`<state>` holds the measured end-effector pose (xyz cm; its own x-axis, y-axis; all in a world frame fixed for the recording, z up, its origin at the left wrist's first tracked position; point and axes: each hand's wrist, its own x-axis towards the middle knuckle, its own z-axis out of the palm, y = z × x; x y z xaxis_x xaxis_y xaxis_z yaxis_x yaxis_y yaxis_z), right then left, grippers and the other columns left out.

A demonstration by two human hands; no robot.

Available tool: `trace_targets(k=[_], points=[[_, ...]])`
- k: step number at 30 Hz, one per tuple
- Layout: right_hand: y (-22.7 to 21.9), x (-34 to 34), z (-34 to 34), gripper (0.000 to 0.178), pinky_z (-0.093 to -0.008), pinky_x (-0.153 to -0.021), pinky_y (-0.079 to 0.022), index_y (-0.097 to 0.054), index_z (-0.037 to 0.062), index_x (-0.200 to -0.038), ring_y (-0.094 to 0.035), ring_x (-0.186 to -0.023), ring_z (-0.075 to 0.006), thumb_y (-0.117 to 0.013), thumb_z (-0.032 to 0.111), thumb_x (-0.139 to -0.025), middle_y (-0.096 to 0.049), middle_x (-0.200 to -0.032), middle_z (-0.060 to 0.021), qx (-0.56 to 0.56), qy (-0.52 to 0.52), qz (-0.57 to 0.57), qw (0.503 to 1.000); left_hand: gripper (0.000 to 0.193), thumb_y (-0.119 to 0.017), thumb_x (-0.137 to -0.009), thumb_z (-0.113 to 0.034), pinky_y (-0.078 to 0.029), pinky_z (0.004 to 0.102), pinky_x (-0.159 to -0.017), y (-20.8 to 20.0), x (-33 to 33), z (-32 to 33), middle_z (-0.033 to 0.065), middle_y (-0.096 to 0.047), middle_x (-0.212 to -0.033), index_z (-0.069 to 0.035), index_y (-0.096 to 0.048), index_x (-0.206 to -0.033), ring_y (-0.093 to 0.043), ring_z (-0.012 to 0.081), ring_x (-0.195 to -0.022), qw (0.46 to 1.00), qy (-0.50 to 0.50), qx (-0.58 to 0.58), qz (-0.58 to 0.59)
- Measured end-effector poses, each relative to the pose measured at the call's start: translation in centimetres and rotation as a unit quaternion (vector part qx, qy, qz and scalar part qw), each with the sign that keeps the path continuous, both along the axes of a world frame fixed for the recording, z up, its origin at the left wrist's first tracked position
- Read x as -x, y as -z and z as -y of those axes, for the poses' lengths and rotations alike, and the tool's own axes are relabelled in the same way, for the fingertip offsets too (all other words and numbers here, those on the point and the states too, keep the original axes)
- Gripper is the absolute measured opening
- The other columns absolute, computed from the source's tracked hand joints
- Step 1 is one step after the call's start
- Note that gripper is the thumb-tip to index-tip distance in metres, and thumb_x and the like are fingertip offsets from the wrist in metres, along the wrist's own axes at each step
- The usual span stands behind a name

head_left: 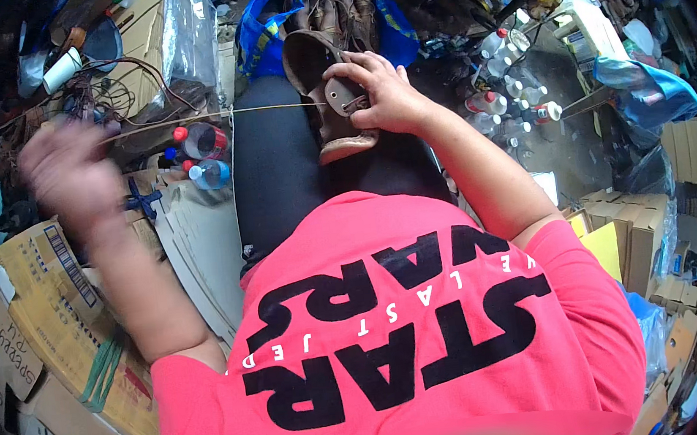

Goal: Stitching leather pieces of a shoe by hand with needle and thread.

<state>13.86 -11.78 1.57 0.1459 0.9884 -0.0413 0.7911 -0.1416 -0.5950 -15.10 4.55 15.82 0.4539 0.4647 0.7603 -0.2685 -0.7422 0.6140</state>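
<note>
A brown leather boot (329, 128) lies over my dark-trousered thighs, its opening toward the far side. My right hand (382, 95) grips its right side, fingers curled over a rounded leather flap (339, 96) with small holes. A thin tan cord (227, 112) runs taut from the boot by this flap out to the left. At the cord's other end is my left hand (76, 174), raised to the left and smeared by motion. It seems closed on the cord, though the single fingers are blurred.
Beyond my knees a blue bag (265, 27) holds more brown footwear (326, 7). Bottles with red and blue caps (204, 139) stand left of my leg, with several more bottles (503, 74) at the right. Cardboard (51, 300) lies lower left; boxes (630, 230) are stacked right.
</note>
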Motion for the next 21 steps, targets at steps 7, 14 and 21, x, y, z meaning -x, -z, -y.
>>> trace_targets(k=[7, 14, 21], points=[[-1.5, -0.2, 0.9, 0.08, -0.0614, -0.113, -0.024, -0.05, 0.0308, -0.14, -0.033, -0.142, -0.0403, -0.083, 0.038, -0.068, -0.038, -0.152, -0.0151, -0.05, 0.03, -0.039, 0.998, 0.029, -0.055, -0.093, -0.012, -0.047, 0.0405, -0.099, 6.2, 10.4, -5.4, 0.0164, -0.063, -0.125, -0.007, -0.066, -0.12, -0.059, 0.0277, -0.119, 0.811, -0.407, 0.06, -0.416], [-3.5, -0.6, 6.0, 0.04, -0.0302, -0.068, -0.046, -0.066, 0.0075, -0.114, -0.054, -0.077, -0.0146, -0.08, 0.018, -0.078, -0.057, -0.089, -0.0037, -0.016, 0.047, -0.039, 0.998, 0.048, -0.078, -0.079, -0.038, -0.051, 0.0364, -0.086, 11.2, -5.4, 3.6, 0.015, -0.068, -0.104, -0.003, -0.067, -0.109, -0.066, 0.027, -0.095, 0.93, -0.055, 0.131, -0.339], [-1.1, -3.7, 7.7, 0.027, -0.0333, -0.063, -0.048, -0.07, 0.0019, -0.096, -0.062, -0.068, -0.021, -0.073, 0.027, -0.085, -0.065, -0.074, -0.013, 0.028, 0.147, -0.085, 0.985, 0.053, -0.075, -0.076, -0.051, -0.05, 0.0407, -0.085, 13.4, -11.8, 4.9, 0.0141, -0.072, -0.09, -0.008, -0.067, -0.105, -0.069, 0.0313, -0.087, 0.897, -0.002, 0.106, -0.429]])
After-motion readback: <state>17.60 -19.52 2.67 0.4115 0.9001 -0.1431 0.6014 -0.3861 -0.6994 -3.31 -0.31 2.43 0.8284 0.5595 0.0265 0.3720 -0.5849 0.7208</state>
